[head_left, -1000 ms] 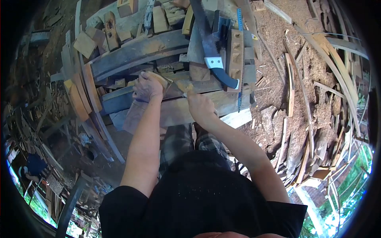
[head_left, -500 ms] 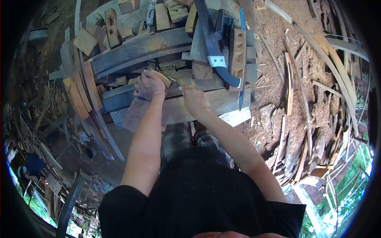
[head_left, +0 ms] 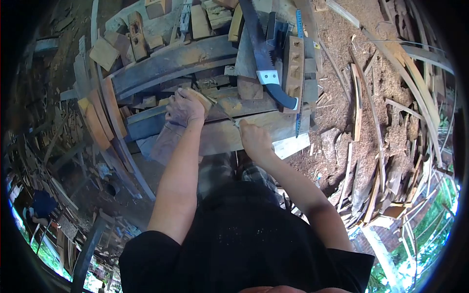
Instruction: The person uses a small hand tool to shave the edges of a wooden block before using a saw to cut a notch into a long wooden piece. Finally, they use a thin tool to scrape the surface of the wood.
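My left hand is closed around a small wooden block, pressing it down over the workbench beams. In my right hand is a slim rod-like tool that looks like a file. Its thin shank points up and left to the block's near end; the handle is mostly hidden in my fist. Both hands are above a wide plank along the bench's near edge. Right of them lies a handsaw with a black handle.
A wooden piece with square recesses and a blue measuring strip lie beside the saw. Several wood offcuts sit at the back of the bench. Sawdust and scrap strips cover the ground to the right.
My right hand has drawn back toward my body and to the right with the tool, showing more of its shank. My left hand stays on the block, which has barely shifted.
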